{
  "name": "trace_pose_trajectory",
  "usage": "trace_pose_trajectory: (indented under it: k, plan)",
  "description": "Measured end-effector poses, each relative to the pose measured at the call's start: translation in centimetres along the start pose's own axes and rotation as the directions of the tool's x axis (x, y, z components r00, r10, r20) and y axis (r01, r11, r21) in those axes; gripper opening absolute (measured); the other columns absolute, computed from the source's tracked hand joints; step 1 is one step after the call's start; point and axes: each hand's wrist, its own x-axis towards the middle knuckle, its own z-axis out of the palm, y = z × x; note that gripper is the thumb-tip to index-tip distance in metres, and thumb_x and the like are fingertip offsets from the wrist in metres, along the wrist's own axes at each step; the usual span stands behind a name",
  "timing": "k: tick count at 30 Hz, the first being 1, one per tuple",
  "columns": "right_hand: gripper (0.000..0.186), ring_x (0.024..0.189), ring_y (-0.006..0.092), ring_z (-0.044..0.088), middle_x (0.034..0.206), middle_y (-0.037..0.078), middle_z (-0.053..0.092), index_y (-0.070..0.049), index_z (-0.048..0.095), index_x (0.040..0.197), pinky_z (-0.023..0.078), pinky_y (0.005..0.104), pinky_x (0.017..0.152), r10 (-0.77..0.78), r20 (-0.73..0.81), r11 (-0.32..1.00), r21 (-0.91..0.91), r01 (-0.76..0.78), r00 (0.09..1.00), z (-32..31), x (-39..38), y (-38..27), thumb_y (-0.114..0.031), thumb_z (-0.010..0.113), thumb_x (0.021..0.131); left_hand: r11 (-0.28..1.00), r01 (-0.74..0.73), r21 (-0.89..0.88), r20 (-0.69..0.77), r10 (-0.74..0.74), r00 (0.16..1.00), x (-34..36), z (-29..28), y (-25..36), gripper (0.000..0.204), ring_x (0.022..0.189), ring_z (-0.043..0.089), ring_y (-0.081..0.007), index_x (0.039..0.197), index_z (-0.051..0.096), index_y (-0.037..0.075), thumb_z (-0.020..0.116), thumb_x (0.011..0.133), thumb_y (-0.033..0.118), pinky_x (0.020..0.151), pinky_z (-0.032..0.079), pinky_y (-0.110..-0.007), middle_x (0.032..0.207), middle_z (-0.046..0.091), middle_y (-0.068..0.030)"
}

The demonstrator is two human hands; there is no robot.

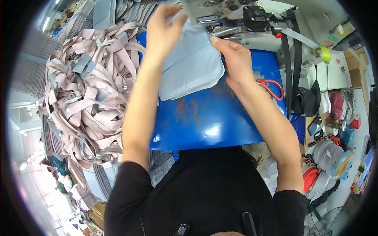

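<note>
we see the left hand (pixel 163 29) raised over the far left part of a grey-blue fabric piece (pixel 191 67), with its fingers bent toward the right. this hand is blurred, therefore we cannot tell whether its fingers are pressed together or pinch something. the right hand (pixel 236 57) is at the right edge of the same piece, and there it pinches the fabric between the thumb and the bent fingers, which are partly hidden from us. the fabric piece lies on the far part of a blue work surface (pixel 204 128), between the two forearms, and its rounded corners point to the near side. just beyond it we find a pale sewing machine (pixel 252 39), which has a red knob (pixel 278 35) on its right part. on the blue surface, to the right of the right wrist, we notice a red scissor-like handle (pixel 281 91). on the left there is a big tangled heap of pinkish strips (pixel 90 94), and at the far left we see stacked grey pieces (pixel 126 13). farther to the right hang black straps (pixel 288 67), near a yellow-green tape roll (pixel 325 54); at the right side we also see clear round spools (pixel 327 152).
</note>
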Motion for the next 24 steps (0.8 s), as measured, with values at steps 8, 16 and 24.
trace_pose_trajectory:
  k: [8, 16, 24]
  plan:
    - [0.022, 0.079, 0.0123, 0.059, 0.086, 0.004, 0.067, 0.0, 0.072, 0.097, 0.049, 0.0302, 0.072, -0.265, -0.001, 0.951, -0.167, 0.261, 0.964, -1.4, -3.8, 1.1, -0.019, 0.077, 0.086, 0.817, -0.436, 0.377, -0.076, 0.497, 0.865, -11.9, 3.0, 5.6, 0.034, 0.107, 0.071, -0.0349, 0.102, 0.066, 0.004, 0.081, 0.072, 0.001, 0.091, 0.056, -0.04, 0.121, 0.072, -0.0172]
    - [0.018, 0.067, 0.0084, 0.059, 0.078, 0.0, 0.066, -0.001, 0.072, 0.096, 0.049, 0.0259, 0.059, -0.222, 0.036, 0.94, -0.259, 0.224, 0.974, -1.4, -4.4, 3.0, -0.016, 0.078, 0.088, 0.717, -0.596, 0.36, 0.03, 0.63, 0.776, -9.7, 1.8, 6.1, 0.024, 0.091, 0.074, -0.0282, 0.094, 0.069, 0.003, 0.077, 0.073, -0.006, 0.076, 0.058, -0.035, 0.101, 0.077, -0.0102]
    - [0.017, 0.085, 0.0103, 0.07, 0.098, 0.005, 0.074, -0.002, 0.074, 0.111, 0.058, 0.0252, 0.07, -0.008, 0.089, 0.999, -0.051, 0.013, 0.996, -2.2, -6.1, 1.6, -0.012, 0.071, 0.097, 0.593, -0.689, 0.417, 0.212, 0.673, 0.708, -9.8, 3.5, 7.1, 0.02, 0.088, 0.073, -0.0232, 0.092, 0.071, 0.004, 0.075, 0.074, -0.004, 0.071, 0.056, -0.033, 0.099, 0.077, -0.0061]
